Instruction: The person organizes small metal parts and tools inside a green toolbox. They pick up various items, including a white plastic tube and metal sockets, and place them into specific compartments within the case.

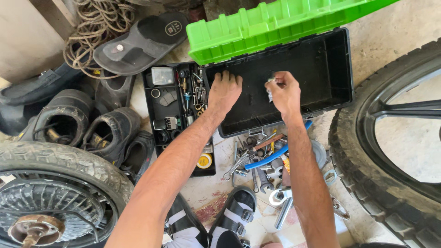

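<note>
Two wheels (59, 193), one toolbox (340, 59), perhaps four shoes (64, 119), two hands (225, 89).

I see toolbox (321, 69) interior mostly bare, open from above. Green lid (257, 27) blocks far side. Tray of small parts (177, 110) crowds left edge. Heap of wrenches (262, 160) fills floor in front. Wheel (386, 151) closes right side.
</note>
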